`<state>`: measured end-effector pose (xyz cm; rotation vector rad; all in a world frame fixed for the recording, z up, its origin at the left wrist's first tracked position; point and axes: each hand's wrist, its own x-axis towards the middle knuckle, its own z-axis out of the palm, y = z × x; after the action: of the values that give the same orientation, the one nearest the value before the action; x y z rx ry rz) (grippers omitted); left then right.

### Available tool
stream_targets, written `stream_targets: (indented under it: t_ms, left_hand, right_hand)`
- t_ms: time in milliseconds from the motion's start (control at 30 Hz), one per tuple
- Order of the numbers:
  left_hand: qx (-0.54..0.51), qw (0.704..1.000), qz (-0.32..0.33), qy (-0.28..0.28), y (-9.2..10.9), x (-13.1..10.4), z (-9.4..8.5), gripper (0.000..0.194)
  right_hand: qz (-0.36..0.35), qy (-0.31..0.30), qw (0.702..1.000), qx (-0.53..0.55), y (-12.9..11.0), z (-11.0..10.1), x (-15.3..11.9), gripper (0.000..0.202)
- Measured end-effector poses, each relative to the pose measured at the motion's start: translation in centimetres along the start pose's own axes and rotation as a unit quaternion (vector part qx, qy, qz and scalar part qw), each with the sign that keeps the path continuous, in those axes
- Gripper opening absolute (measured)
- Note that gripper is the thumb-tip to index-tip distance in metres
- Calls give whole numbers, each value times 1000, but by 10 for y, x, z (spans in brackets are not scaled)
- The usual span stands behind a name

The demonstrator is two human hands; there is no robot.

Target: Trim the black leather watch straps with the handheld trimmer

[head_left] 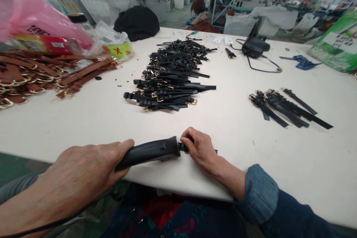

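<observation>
My left hand [89, 169] is wrapped round a black handheld power tool [154, 150] with a slim, slightly curved body and a wider squared end. Its exact kind does not show. A dark cord runs back along my left forearm. Close to the tool's right end, my right hand [199, 145] pinches a short black buckle strap [183, 147]. The fingers hide most of that strap; a bit of its tail shows past the hand. Beyond both hands lies a long pile of black buckle straps [170, 85] with gold buckles. To the right, several similar straps [287, 108] lie fanned out.
Brown buckle straps [39, 72] cover the table's left side, beside a pink bag [41, 18] and a clear plastic bag [113, 41]. A black cap-like item [136, 22], a black pouch [255, 46] with a cord and a green bag [337, 44] stand farther back on the white table [111, 126].
</observation>
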<state>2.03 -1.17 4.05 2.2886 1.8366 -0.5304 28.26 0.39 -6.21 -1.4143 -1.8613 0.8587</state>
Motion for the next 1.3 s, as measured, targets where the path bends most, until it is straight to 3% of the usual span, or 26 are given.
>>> stream_targets:
  t_ms: [100, 300, 433, 600, 800, 1100, 1300]
  left_hand:
    - [93, 995, 11, -37, 12, 4, -15, 34]
    - [124, 991, 35, -38, 22, 10, -26, 30]
    - [137, 987, 46, -67, 31, 13, -33, 23]
    - [138, 986, 49, -83, 41, 17, -41, 21]
    - [136, 986, 37, -86, 46, 16, -36, 22]
    - [104, 991, 40, -79, 30, 5, -23, 21]
    - [133, 987, 58, -64, 33, 11, -24, 24]
  right_hand:
    - [1, 5, 1000, 13, -1, -1, 0, 10]
    - [4, 10, 1000, 23, -1, -3, 2, 11]
    - [-15, 7, 999, -28, 2, -10, 1, 10]
    - [-21, -65, 990, -123, -1, -29, -4, 17]
    - [-23, -126, 984, -128, -2, -42, 0, 21]
    - [-28, -133, 987, -85, 5, -40, 0, 21]
    - [-12, -142, 984, -105, 0, -42, 2, 19]
